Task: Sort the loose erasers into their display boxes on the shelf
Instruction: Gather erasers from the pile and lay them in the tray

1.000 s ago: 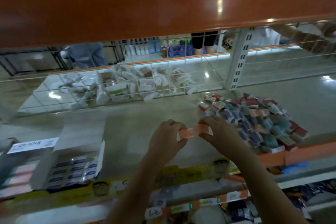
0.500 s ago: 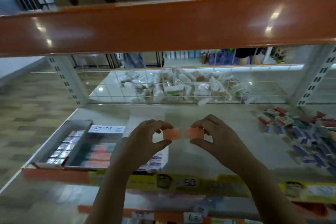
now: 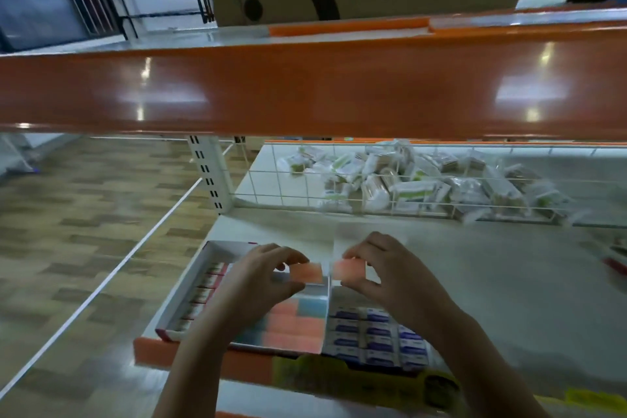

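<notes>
While both hands hover over the boxes in the lower middle of the frame, each one pinches a pink eraser.

The left hand (image 3: 261,276) holds one pink eraser (image 3: 306,272) and the right hand (image 3: 390,276) holds the other pink eraser (image 3: 348,270); the two erasers are just apart. Under them on the shelf (image 3: 492,282) stand three open boxes side by side: a left box (image 3: 190,295) with red-labelled erasers, a middle box (image 3: 295,326) with pink and blue ones, a right box (image 3: 376,339) with blue-labelled ones. White packets (image 3: 407,180) lie behind a wire grid (image 3: 271,187).
</notes>
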The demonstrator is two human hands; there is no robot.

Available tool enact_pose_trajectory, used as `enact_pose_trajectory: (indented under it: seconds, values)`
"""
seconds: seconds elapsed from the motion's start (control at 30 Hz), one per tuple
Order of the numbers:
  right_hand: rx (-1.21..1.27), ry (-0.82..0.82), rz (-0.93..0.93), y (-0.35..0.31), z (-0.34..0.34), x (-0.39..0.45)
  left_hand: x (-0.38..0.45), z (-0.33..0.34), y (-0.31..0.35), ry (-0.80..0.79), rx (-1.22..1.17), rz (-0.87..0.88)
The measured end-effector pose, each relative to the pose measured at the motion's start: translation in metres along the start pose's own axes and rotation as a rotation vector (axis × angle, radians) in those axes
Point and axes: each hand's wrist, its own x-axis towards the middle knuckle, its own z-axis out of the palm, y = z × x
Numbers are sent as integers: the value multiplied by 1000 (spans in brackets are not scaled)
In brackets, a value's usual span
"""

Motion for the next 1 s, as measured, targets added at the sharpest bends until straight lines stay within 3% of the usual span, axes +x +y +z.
enact_pose_trajectory:
  seconds: [0.4,0.73,1.0]
  values:
    - [-135,-80,48,-56,76,48,-6,-22,-88,-45,3,9]
    - [-135,-102,206,-81,118,61,-13,-25,-112,-44,-35,32]
    - [-93,-15,315,-90,137,62,-15,-27,-123,-8,-79,29]
